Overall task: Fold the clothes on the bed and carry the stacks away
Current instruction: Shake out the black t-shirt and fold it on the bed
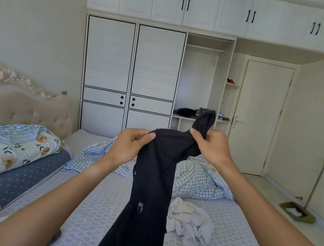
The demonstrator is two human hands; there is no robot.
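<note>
A black garment point(151, 183) hangs in front of me above the bed point(88, 216), its lower part trailing down out of frame. My left hand point(127, 145) pinches its top edge between thumb and fingers. My right hand point(211, 147) grips a bunched part of the same garment, and a loop of black cloth sticks up above that fist. A crumpled white garment point(190, 220) lies on the sheet to the right of the hanging one.
A checked blue quilt point(197, 178) lies rumpled across the bed's far end. Floral bedding and pillows point(9, 149) are stacked at the left by the headboard. An open wardrobe bay point(196, 115) holds dark clothes on a shelf. A closed door point(257, 118) and a dustpan point(297, 213) are at the right.
</note>
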